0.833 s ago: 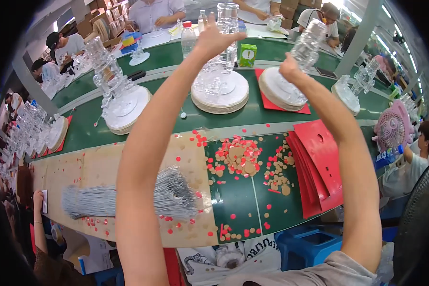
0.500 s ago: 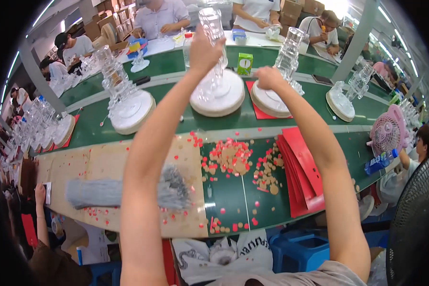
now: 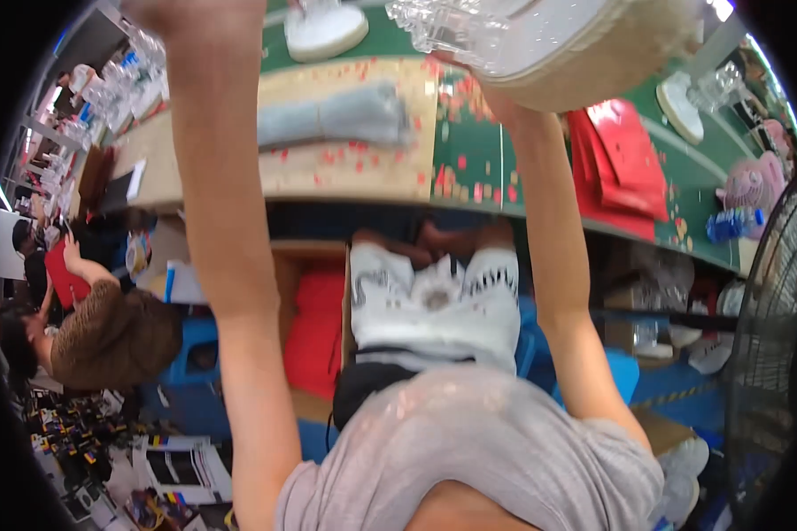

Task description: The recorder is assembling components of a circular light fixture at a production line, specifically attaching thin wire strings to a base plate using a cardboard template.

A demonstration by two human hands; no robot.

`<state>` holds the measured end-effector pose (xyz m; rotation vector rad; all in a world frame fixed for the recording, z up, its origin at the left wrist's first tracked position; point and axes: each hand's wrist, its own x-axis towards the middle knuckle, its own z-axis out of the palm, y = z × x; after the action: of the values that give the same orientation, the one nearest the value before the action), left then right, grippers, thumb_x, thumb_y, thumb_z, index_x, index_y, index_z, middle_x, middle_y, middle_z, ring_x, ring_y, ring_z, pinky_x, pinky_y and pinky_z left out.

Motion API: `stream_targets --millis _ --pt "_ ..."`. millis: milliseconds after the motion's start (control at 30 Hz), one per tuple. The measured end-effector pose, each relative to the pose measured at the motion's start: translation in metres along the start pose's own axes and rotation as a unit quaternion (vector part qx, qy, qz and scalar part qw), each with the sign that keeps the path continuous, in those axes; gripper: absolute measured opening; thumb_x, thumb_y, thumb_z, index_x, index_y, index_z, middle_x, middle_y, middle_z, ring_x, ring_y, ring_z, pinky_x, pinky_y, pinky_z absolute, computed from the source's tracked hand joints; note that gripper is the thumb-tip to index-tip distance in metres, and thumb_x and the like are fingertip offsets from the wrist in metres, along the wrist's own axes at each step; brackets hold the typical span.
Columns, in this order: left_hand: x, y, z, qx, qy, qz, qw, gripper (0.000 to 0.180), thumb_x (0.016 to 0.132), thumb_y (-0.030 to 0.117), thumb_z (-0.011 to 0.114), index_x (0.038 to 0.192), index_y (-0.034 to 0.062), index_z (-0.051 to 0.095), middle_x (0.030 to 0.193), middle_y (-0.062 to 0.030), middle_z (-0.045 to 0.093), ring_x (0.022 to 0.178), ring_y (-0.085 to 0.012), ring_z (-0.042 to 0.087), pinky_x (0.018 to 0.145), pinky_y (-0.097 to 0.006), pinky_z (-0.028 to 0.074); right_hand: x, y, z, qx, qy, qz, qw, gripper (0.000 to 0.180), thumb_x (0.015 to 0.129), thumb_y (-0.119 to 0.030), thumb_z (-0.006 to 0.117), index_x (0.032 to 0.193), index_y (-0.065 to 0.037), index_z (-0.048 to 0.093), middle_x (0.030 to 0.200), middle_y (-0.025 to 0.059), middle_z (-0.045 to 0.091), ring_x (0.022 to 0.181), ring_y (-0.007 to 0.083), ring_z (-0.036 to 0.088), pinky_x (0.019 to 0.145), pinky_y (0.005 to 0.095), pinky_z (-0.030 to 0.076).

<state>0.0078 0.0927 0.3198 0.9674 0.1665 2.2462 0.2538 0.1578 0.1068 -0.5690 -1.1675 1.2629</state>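
Note:
A clear, tiered plastic piece (image 3: 456, 31) with a thick round white base (image 3: 593, 53) is tipped on its side above the table, its base toward the right. From below, my right hand (image 3: 498, 96) grips it near where the clear part meets the base, with most of its fingers hidden behind it. At the upper left, my left hand (image 3: 199, 13) is apart from the piece, blurred and partly cut off by the edge of the view, so its fingers do not show clearly. Another white round base (image 3: 326, 34) stands on the green table between my arms.
On brown cardboard (image 3: 354, 173) lies a grey bundle (image 3: 336, 117). Red and tan dots are scattered near a stack of red sheets (image 3: 618, 164). A black fan (image 3: 766, 336), a blue-labelled bottle (image 3: 733, 225) and another clear piece (image 3: 717, 87) are at right. A co-worker (image 3: 106, 327) sits left.
The view has tilted downward. A clear piece with a white base has been lifted off the table and tipped sideways in my right hand. My left hand is now away at the upper left.

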Motion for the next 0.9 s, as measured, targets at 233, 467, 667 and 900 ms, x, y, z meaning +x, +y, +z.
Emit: stream_targets --millis 233,467,667,900 --pt "-0.240 0.034 -0.123 0.045 0.202 -0.192 0.959 0.047 0.106 0.040 0.044 0.136 0.0056 0.052 0.133 -0.0137 0.060 0.121 -0.0353 0.060 0.102 -0.059 0.047 -0.182 -0.016 -0.069 0.120 0.138 0.181 0.966 0.055 0.106 -0.032 0.050 0.152 -0.002 0.041 0.143 0.0151 0.056 0.124 0.0288 0.060 0.103 0.0437 0.051" --pt "-0.449 0.005 -0.169 -0.022 0.310 -0.569 0.761 0.077 0.100 0.066 0.043 0.138 0.0001 0.051 0.135 -0.0182 0.062 0.122 -0.0342 0.062 0.104 -0.051 0.048 -0.373 -0.046 -0.081 -0.055 0.302 0.241 0.921 0.057 0.112 -0.043 0.036 0.154 -0.005 0.043 0.146 0.0118 0.056 0.130 0.0222 0.056 0.111 0.0366 0.043" --pt "-0.538 -0.048 -0.198 -0.009 0.269 -0.751 0.602 0.084 0.097 0.076 0.030 0.141 0.0089 0.053 0.134 -0.0159 0.060 0.115 -0.0378 0.059 0.098 -0.062 0.047 -0.385 -0.069 -0.093 -0.283 0.286 0.184 0.897 0.052 0.112 -0.033 0.042 0.153 -0.001 0.045 0.147 0.0118 0.056 0.129 0.0197 0.056 0.112 0.0321 0.041" --pt "-0.515 -0.015 -0.218 -0.131 0.158 -0.640 0.741 0.057 0.110 0.039 0.040 0.156 0.0065 0.036 0.151 -0.0132 0.053 0.132 -0.0257 0.058 0.107 -0.045 0.053 -0.354 -0.053 -0.013 -0.435 0.196 0.214 0.852 0.043 0.111 -0.024 0.045 0.150 -0.008 0.052 0.140 0.0106 0.064 0.117 0.0123 0.060 0.102 0.0286 0.044"
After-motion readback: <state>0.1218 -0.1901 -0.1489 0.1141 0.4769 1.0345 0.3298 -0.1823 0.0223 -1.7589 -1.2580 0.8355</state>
